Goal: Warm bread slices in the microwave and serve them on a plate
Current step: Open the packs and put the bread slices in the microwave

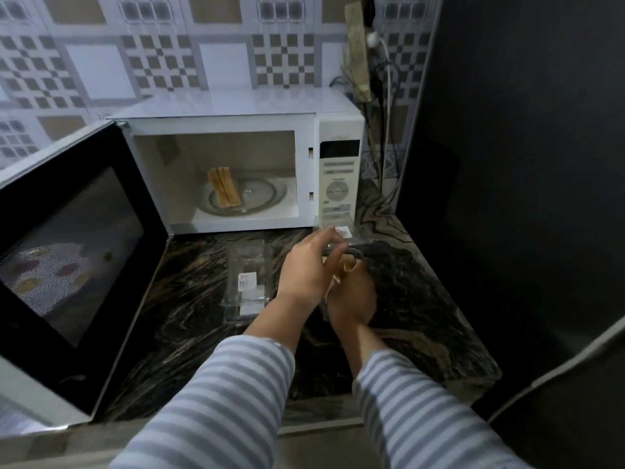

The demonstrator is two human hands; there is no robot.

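Observation:
The white microwave (236,110) stands at the back of the counter with its door (64,258) swung wide open to the left. Two bread slices (224,189) stand on edge on the glass turntable (267,194) inside. In front of the control panel, my left hand (307,269) holds the raised lid of a clear plastic container (341,236). My right hand (353,296) grips a pale bread slice (348,265) inside that container; most of the slice is hidden by my fingers.
A second clear plastic container (248,282) with a white label lies on the dark marbled counter (189,299) left of my hands. A dark appliance wall (524,164) closes off the right side. Cables (385,106) hang behind the microwave.

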